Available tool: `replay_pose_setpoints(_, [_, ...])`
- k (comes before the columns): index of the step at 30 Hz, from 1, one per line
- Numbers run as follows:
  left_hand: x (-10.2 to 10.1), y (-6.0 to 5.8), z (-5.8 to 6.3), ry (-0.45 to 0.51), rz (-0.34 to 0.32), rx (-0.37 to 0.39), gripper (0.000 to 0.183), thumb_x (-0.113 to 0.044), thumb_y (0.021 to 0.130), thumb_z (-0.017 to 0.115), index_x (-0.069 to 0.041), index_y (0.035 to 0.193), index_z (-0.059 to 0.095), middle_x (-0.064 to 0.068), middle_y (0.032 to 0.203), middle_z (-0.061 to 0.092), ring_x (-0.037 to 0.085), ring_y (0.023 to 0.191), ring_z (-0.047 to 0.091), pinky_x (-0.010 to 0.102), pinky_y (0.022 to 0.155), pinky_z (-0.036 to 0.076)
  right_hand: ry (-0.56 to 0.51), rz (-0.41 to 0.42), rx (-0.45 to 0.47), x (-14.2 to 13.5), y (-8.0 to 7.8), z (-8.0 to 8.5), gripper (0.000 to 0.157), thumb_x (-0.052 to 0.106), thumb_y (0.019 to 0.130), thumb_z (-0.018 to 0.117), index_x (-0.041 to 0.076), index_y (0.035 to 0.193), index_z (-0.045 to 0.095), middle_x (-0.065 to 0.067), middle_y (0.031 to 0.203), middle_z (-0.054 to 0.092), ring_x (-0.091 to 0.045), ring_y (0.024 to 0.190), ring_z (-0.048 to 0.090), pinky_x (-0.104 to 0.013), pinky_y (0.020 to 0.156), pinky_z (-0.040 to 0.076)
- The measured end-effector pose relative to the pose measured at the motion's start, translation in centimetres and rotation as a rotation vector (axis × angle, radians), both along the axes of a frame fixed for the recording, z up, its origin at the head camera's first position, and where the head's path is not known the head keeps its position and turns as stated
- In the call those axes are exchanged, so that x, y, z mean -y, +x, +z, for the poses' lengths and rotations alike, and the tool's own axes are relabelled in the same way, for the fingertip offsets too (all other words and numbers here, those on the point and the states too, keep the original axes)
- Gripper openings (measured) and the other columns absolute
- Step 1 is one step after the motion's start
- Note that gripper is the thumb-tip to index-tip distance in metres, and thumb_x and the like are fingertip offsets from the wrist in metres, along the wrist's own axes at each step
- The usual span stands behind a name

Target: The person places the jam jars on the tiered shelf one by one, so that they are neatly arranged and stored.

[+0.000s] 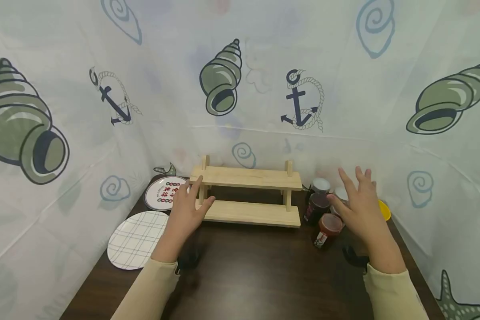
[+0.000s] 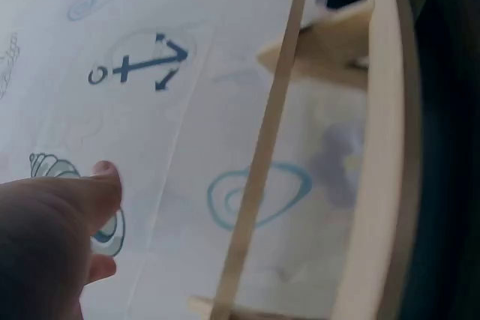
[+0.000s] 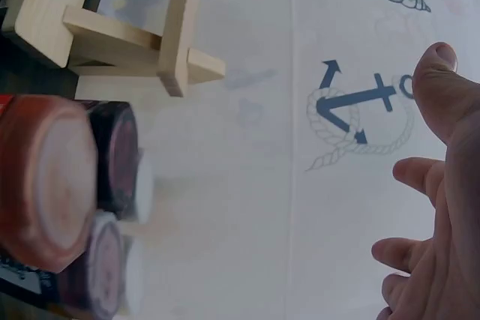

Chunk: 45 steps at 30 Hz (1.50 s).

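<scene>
A two-tier wooden shelf (image 1: 246, 177) stands at the back of the dark table. My left hand (image 1: 186, 212) hovers by its left end, fingers spread and holding nothing; in the left wrist view the thumb (image 2: 105, 192) shows apart from the shelf boards (image 2: 386, 148). Over the jars on the right, my right hand (image 1: 362, 209) is raised with its fingers spread, also holding nothing. Below it are a red-brown jar (image 1: 330, 225) with a label and a dark jar (image 1: 317, 207). The right wrist view shows the same red-brown jar (image 3: 45, 177) close up, away from the fingers.
Left of the shelf lies a white plate (image 1: 152, 200) with red print. Nearer, a white checked plate (image 1: 134, 242) is partly behind my left arm. Several jars with pale lids (image 1: 321, 184) and a yellow item (image 1: 384, 210) are at the right. A patterned curtain (image 1: 260, 142) surrounds the table.
</scene>
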<state>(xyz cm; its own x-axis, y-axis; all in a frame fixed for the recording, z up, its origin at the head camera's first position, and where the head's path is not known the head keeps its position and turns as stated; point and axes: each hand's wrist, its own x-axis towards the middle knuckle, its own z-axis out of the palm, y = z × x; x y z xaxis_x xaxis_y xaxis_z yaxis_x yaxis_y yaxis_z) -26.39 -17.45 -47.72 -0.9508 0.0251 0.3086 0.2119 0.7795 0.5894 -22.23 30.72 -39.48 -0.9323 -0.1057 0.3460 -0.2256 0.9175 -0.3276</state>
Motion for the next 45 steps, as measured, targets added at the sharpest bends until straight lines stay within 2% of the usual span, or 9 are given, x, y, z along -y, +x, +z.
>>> replay_pose_setpoints(9, [-1.5, 0.7, -3.2, 0.143, 0.023, 0.045, 0.081, -0.057, 0.106, 0.065, -0.023, 0.172, 0.033, 0.03, 0.176, 0.022, 0.055, 0.164, 0.02, 0.08, 0.124, 0.031, -0.09, 0.042, -0.072, -1.4, 0.8, -1.8, 0.082, 0.048, 0.109, 0.064, 0.01, 0.173, 0.029, -0.041, 0.175, 0.009, -0.063, 0.162, -0.01, -0.081, 0.128, -0.004])
replay_pose_setpoints(13, [-1.6, 1.2, -4.8, 0.202, 0.059, 0.06, 0.08, -0.051, 0.106, 0.068, -0.02, 0.172, 0.033, 0.03, 0.179, 0.014, 0.056, 0.166, 0.006, 0.082, 0.126, 0.023, -0.164, 0.031, -0.082, -1.5, 1.5, -2.9, 0.079, 0.044, 0.109, 0.067, 0.011, 0.172, 0.032, -0.04, 0.175, 0.014, -0.064, 0.163, -0.005, -0.085, 0.126, 0.005])
replay_pose_setpoints(15, [-1.6, 1.2, -5.7, 0.226, 0.086, 0.058, 0.08, -0.048, 0.106, 0.069, -0.018, 0.171, 0.034, 0.032, 0.179, 0.012, 0.057, 0.166, 0.003, 0.083, 0.126, 0.019, -0.199, 0.015, -0.109, -1.4, 1.7, -3.6, 0.076, 0.039, 0.108, 0.071, 0.01, 0.169, 0.037, -0.04, 0.17, 0.023, -0.065, 0.162, 0.009, -0.087, 0.122, 0.017])
replay_pose_setpoints(19, [-1.7, 1.5, -7.6, 0.274, 0.149, 0.092, 0.082, -0.043, 0.105, 0.072, -0.015, 0.171, 0.032, 0.036, 0.176, 0.008, 0.06, 0.165, 0.003, 0.083, 0.125, 0.021, -0.255, 0.009, -0.231, -1.2, 1.9, -5.4, 0.066, 0.019, 0.098, 0.083, 0.0, 0.154, 0.053, -0.04, 0.141, 0.042, -0.059, 0.134, 0.039, -0.073, 0.107, 0.036])
replay_pose_setpoints(23, [-1.7, 1.9, -9.2, 0.337, 0.201, 0.169, 0.089, -0.041, 0.104, 0.073, -0.015, 0.174, 0.024, 0.037, 0.175, 0.0, 0.062, 0.162, 0.006, 0.083, 0.121, 0.029, -0.284, -0.002, -0.305, -0.9, 2.2, -7.4, 0.065, 0.01, 0.088, 0.089, -0.004, 0.144, 0.058, -0.035, 0.121, 0.044, -0.048, 0.111, 0.039, -0.055, 0.091, 0.03])
replay_pose_setpoints(27, [-1.7, 1.4, -10.5, 0.439, 0.189, 0.193, 0.098, -0.037, 0.105, 0.073, -0.013, 0.176, 0.011, 0.038, 0.174, 0.001, 0.061, 0.161, 0.016, 0.078, 0.124, 0.031, -0.342, -0.053, -0.269, -0.8, 2.7, -9.1, 0.065, 0.011, 0.089, 0.089, -0.003, 0.144, 0.057, -0.03, 0.118, 0.046, -0.039, 0.107, 0.037, -0.044, 0.086, 0.027])
replay_pose_setpoints(33, [-1.8, 0.2, -12.5, 0.714, 0.15, 0.148, 0.107, -0.026, 0.104, 0.076, -0.008, 0.175, -0.002, 0.03, 0.176, 0.005, 0.05, 0.164, 0.023, 0.059, 0.136, 0.025, -0.369, -0.124, -0.144, -0.7, 3.1, -11.7, 0.069, 0.017, 0.092, 0.09, 0.003, 0.149, 0.053, -0.025, 0.123, 0.042, -0.034, 0.109, 0.045, -0.029, 0.086, 0.035])
replay_pose_setpoints(38, [-1.8, -0.7, -13.1, 0.797, 0.179, 0.131, 0.102, -0.023, 0.105, 0.076, -0.006, 0.175, 0.004, 0.026, 0.18, 0.011, 0.049, 0.164, 0.026, 0.06, 0.135, 0.026, -0.397, -0.144, -0.032, -0.5, 3.2, -13.5, 0.07, 0.022, 0.094, 0.089, 0.011, 0.152, 0.052, -0.023, 0.127, 0.036, -0.028, 0.112, 0.041, -0.041, 0.087, 0.039])
replay_pose_setpoints(45, [-1.8, -1.6, -13.1, 0.794, 0.192, 0.121, 0.099, -0.024, 0.102, 0.08, -0.011, 0.174, 0.014, 0.025, 0.178, 0.023, 0.05, 0.16, 0.034, 0.063, 0.131, 0.032, -0.468, -0.172, 0.103, -0.2, 3.3, -15.0, 0.074, 0.035, 0.099, 0.084, 0.021, 0.161, 0.046, -0.024, 0.138, 0.034, -0.041, 0.123, 0.048, -0.053, 0.097, 0.049])
